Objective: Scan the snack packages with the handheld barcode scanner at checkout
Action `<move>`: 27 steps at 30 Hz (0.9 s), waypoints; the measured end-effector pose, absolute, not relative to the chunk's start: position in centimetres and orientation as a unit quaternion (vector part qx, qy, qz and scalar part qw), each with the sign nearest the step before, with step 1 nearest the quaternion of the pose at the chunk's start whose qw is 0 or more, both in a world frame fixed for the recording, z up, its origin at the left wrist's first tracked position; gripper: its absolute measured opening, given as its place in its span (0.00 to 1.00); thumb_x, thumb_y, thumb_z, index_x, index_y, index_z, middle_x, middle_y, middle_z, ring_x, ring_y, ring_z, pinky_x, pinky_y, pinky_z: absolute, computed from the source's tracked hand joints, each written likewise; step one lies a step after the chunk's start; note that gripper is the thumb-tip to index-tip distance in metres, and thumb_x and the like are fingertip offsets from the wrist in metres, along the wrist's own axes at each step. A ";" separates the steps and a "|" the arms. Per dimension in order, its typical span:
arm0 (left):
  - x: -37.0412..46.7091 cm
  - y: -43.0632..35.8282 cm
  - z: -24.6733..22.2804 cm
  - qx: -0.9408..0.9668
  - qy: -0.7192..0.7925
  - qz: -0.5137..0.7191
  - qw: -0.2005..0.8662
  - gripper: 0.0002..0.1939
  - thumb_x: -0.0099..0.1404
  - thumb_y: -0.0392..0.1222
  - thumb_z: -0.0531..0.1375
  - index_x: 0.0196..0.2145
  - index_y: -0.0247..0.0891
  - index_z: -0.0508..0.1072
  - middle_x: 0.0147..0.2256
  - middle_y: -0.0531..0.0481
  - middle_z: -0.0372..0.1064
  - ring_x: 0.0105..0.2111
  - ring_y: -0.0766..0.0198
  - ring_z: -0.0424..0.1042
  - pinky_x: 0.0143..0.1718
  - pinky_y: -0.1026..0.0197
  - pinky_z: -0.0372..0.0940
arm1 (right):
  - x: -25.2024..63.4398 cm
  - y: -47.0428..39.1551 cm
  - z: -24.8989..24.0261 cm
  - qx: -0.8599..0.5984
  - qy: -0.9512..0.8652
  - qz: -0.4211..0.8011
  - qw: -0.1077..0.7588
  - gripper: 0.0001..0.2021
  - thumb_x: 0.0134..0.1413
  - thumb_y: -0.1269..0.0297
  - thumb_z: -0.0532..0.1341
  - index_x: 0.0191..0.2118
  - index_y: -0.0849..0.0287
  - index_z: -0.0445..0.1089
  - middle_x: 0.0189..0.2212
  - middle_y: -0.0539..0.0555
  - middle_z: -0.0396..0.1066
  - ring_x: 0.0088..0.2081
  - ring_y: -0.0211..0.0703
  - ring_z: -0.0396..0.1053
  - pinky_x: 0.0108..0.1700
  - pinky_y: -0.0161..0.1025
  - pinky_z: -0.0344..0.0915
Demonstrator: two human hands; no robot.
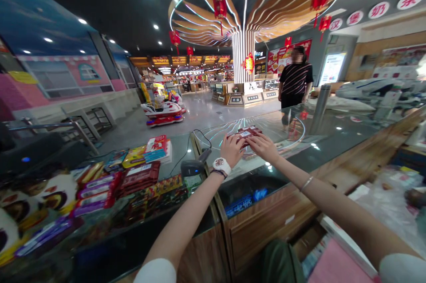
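Note:
On the glass counter (pixel 229 176) ahead of me lies a small stack of brown snack packets (pixel 244 133), a white barcode label facing up. My left hand (pixel 232 149), with a white watch at the wrist, grips the near left side, its fingers over the top. From the right, my right hand (pixel 263 146) holds the same packets, fingers curled on their near edge. Just left of my left wrist rests a dark handheld barcode scanner (pixel 195 167), its cable looping behind. Further left sits a pile of similar brown packets (pixel 140 177).
Purple and red packets (pixel 98 192), yellow packs and booklets (pixel 156 147) cover the left counter. A metal post (pixel 321 108) rises at the right. Beyond the counter stands a person (pixel 295 79). An open drawer with a pink item (pixel 339 263) is at lower right.

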State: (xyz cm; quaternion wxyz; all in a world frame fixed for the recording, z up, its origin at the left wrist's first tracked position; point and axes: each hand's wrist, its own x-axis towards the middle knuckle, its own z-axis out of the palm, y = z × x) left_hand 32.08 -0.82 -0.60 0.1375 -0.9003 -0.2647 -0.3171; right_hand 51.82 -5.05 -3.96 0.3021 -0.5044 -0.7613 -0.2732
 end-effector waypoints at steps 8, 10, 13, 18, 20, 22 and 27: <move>36.6 3.7 -0.6 -0.894 -0.286 -0.306 0.157 0.14 0.72 0.38 0.54 0.50 0.46 0.76 0.47 0.46 0.74 0.48 0.54 0.71 0.57 0.49 0.61 | 55.0 -1.0 -2.5 -0.569 -0.703 -0.306 0.296 0.15 0.65 0.68 0.54 0.50 0.54 0.75 0.48 0.59 0.76 0.50 0.49 0.70 0.64 0.54 0.55; 37.9 4.7 -0.6 -0.888 -0.306 -0.301 0.162 0.16 0.73 0.39 0.52 0.50 0.46 0.76 0.48 0.45 0.73 0.47 0.53 0.71 0.52 0.50 0.63 | 55.7 0.1 -2.5 -0.598 -0.685 -0.306 0.283 0.15 0.66 0.67 0.54 0.51 0.54 0.75 0.44 0.60 0.78 0.48 0.50 0.71 0.62 0.53 0.56; 39.9 6.1 -0.8 -0.881 -0.335 -0.295 0.155 0.18 0.73 0.38 0.49 0.52 0.48 0.75 0.48 0.44 0.73 0.47 0.52 0.70 0.49 0.50 0.64 | 56.7 1.5 -2.9 -0.638 -0.665 -0.276 0.274 0.17 0.67 0.66 0.52 0.53 0.55 0.74 0.41 0.59 0.79 0.44 0.50 0.73 0.60 0.51 0.56; 42.4 8.0 -1.8 -0.882 -0.336 -0.305 0.125 0.19 0.71 0.36 0.51 0.55 0.46 0.73 0.50 0.43 0.73 0.49 0.51 0.70 0.53 0.47 0.62 | 57.8 3.3 -3.5 -0.688 -0.628 -0.236 0.277 0.19 0.66 0.68 0.51 0.56 0.55 0.73 0.39 0.60 0.80 0.41 0.49 0.75 0.65 0.52 0.49; 43.0 8.8 -2.3 -0.883 -0.333 -0.307 0.126 0.20 0.71 0.35 0.51 0.56 0.46 0.72 0.49 0.43 0.74 0.49 0.51 0.70 0.55 0.46 0.61 | 57.9 4.0 -3.6 -0.703 -0.614 -0.225 0.281 0.19 0.65 0.69 0.51 0.55 0.53 0.73 0.39 0.60 0.80 0.41 0.49 0.76 0.66 0.55 0.47; 43.5 9.6 -2.8 -0.884 -0.329 -0.307 0.130 0.19 0.71 0.35 0.50 0.54 0.44 0.73 0.48 0.44 0.75 0.48 0.52 0.71 0.58 0.46 0.59 | 57.9 4.6 -3.7 -0.718 -0.598 -0.206 0.289 0.19 0.64 0.69 0.52 0.55 0.52 0.73 0.40 0.60 0.80 0.43 0.51 0.76 0.66 0.58 0.47; 44.1 11.2 -3.2 -0.892 -0.318 -0.295 0.126 0.17 0.72 0.35 0.48 0.49 0.42 0.75 0.45 0.44 0.77 0.48 0.54 0.72 0.63 0.46 0.54 | 58.1 5.2 -4.8 -0.737 -0.594 -0.149 0.285 0.25 0.60 0.74 0.52 0.62 0.55 0.66 0.50 0.64 0.76 0.57 0.59 0.68 0.63 0.71 0.50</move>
